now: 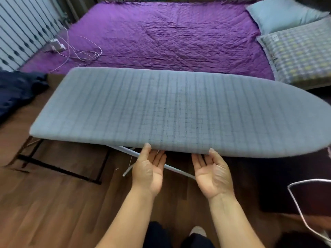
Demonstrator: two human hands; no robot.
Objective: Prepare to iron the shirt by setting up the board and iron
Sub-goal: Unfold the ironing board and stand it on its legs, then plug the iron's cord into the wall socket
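Note:
A grey checked ironing board point(179, 111) lies level across the middle of the head view, its rounded nose pointing right. White metal legs point(166, 167) show under its near edge. My left hand point(148, 170) and my right hand point(213, 176) are palm up at the near edge, thumbs touching the rim and fingers tucked under it. A dark navy cloth point(18, 90) lies bunched at the left; whether it is the shirt I cannot tell. No iron is in view.
A bed with a purple quilt point(170, 36) lies just beyond the board, two pillows point(295, 45) at its right. White chargers and cables point(71, 49) lie on the bed's left side. A black metal frame point(59, 169) stands on the wooden floor. A white cord point(297, 208) loops at right.

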